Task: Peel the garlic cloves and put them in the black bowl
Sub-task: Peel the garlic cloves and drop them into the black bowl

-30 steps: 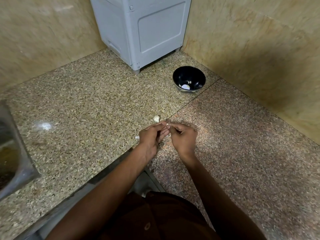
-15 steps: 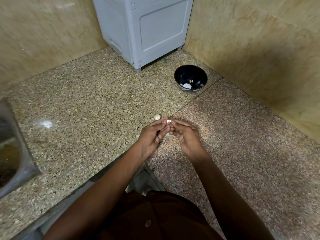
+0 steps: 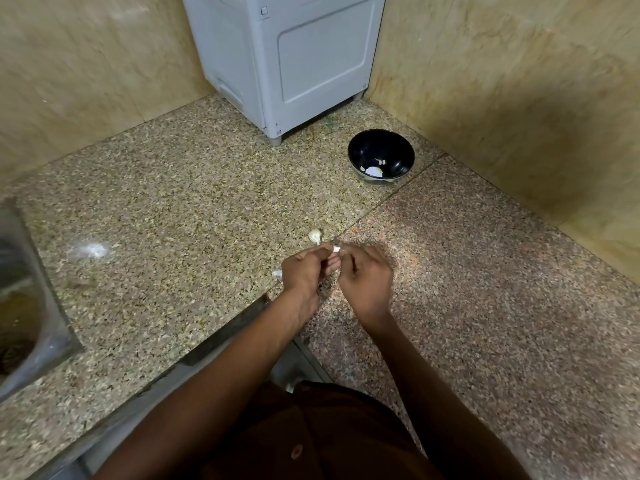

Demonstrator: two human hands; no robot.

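A home kitchen corner: a speckled granite countertop (image 3: 173, 209) meets beige marble-look wall tiles (image 3: 502, 81) on two sides. Beyond the fingers (image 3: 332, 261), a grey plastic appliance (image 3: 294, 57) stands in the corner, with a black bowl (image 3: 381, 147) just right of it. Far left of the fingers, a steel sink (image 3: 52, 327) is set into the counter.

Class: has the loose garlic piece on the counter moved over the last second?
No. The loose garlic piece stays just left of the counter seam, beyond the hands, as before.
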